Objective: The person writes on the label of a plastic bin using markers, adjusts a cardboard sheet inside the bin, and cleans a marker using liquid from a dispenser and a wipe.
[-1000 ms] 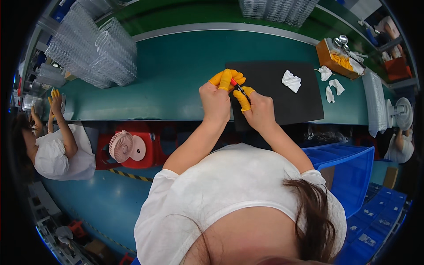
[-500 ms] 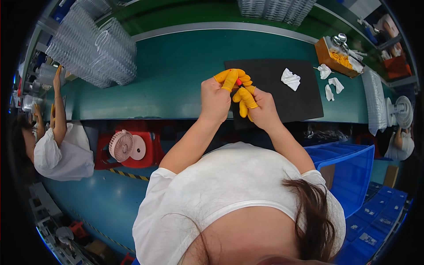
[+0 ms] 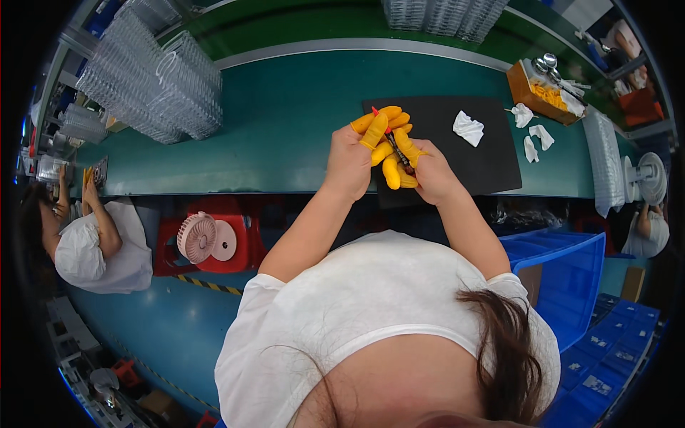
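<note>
Yellow finger cots cover the fingertips of both my hands. Between them is a slim dark rod-like part [image 3: 397,151] with red at its upper end; its exact kind I cannot make out. My left hand [image 3: 360,143] pinches the red end between thumb and fingers. My right hand [image 3: 421,162] is closed round the dark lower length, the thumb lying along it. Both hands are raised over the left edge of a black mat [image 3: 471,160]. A crumpled white cloth [image 3: 468,129] lies on that mat, right of my hands.
On the green table [image 3: 285,121], stacked clear plastic trays [image 3: 189,89] stand at the left. At the right are an orange box [image 3: 528,88] of yellow finger cots and several white scraps. A pink fan [image 3: 198,237] rests on a red stool; a blue bin [image 3: 571,278] stands at my right.
My right thumb has shifted along the part, and more of its dark length and red tip now show. At the far left, a co-worker's raised arm has come down.
</note>
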A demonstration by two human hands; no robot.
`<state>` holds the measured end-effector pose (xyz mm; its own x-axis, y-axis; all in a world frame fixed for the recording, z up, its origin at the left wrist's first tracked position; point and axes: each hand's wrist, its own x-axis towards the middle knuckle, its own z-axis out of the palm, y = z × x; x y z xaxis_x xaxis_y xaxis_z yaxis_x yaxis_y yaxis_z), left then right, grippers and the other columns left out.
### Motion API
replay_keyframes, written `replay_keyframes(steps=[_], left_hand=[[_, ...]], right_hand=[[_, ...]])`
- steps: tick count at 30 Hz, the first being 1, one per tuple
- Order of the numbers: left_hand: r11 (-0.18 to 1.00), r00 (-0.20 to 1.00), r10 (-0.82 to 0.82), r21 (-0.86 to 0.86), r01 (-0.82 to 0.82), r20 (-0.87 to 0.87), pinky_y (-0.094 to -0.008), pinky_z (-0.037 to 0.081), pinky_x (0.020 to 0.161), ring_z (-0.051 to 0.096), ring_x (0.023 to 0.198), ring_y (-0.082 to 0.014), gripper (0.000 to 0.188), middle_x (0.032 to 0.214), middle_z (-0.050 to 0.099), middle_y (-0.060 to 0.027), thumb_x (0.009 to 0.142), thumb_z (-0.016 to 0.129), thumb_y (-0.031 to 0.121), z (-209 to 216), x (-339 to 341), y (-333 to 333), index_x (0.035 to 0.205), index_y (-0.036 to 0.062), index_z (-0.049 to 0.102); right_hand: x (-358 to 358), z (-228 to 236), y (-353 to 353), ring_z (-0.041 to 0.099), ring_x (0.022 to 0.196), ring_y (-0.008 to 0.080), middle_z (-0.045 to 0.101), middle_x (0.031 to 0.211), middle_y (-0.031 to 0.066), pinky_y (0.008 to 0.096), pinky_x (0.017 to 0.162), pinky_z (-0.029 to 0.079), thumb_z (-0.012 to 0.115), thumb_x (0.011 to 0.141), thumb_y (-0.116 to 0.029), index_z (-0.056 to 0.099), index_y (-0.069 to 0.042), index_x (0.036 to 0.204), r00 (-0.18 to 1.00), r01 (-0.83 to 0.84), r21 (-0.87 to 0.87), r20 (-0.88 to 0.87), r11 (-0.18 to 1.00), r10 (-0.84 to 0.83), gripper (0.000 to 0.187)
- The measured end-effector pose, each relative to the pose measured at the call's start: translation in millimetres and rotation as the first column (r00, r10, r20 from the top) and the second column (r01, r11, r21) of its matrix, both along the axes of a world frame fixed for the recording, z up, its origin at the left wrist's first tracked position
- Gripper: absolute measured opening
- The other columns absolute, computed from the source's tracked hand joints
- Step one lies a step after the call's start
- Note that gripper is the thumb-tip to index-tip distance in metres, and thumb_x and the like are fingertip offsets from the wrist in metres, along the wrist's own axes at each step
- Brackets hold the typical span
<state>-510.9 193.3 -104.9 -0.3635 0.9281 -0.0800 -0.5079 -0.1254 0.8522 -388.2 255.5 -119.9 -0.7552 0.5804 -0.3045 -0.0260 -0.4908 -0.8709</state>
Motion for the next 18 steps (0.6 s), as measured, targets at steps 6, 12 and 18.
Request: replay_keyframes(steps=[6, 12, 18], left_hand=[[0.989, 0.99, -0.135, 0.051, 0.137, -0.039, -0.035, 0.047, 0.089, 0.059, 0.1, -0.0264, 0.037, 0.111, 0.059, -0.0162, 0.092, 0.048, 0.026, 5, -7, -2, 0.114, -0.0033, 0.055], [0.965, 0.966, -0.229, 0.103, 0.242, -0.124, -0.035, 0.047, 0.088, 0.059, 0.101, -0.0257, 0.039, 0.114, 0.058, -0.0153, 0.091, 0.048, 0.03, 3, -13, -4, 0.113, -0.0007, 0.056], [0.966, 0.977, -0.211, 0.141, 0.214, -0.041, -0.0344, 0.048, 0.085, 0.061, 0.096, -0.0252, 0.036, 0.109, 0.06, -0.0156, 0.091, 0.049, 0.028, 2, -9, -5, 0.109, -0.0012, 0.058]], right_hand=[[8, 1, 5, 0.053, 0.059, 0.0086, 0.058, 0.076, 0.0034, 0.0207, 0.05, 0.042, 0.045, 0.095, -0.028, 0.057, 0.0, 0.096, 0.965, -0.159, -0.162, -0.232, 0.974, 0.119, 0.031], [13, -3, 7, 0.052, 0.048, 0.0095, 0.058, 0.073, 0.0044, 0.0207, 0.038, 0.039, 0.046, 0.094, -0.031, 0.056, -0.002, 0.091, 0.877, -0.347, -0.357, -0.451, 0.867, 0.166, 0.032], [11, 1, 4, 0.05, 0.049, 0.0076, 0.057, 0.068, 0.0026, 0.0191, 0.042, 0.038, 0.047, 0.093, -0.032, 0.059, -0.002, 0.085, 0.922, -0.281, -0.248, -0.339, 0.927, 0.188, 0.034]])
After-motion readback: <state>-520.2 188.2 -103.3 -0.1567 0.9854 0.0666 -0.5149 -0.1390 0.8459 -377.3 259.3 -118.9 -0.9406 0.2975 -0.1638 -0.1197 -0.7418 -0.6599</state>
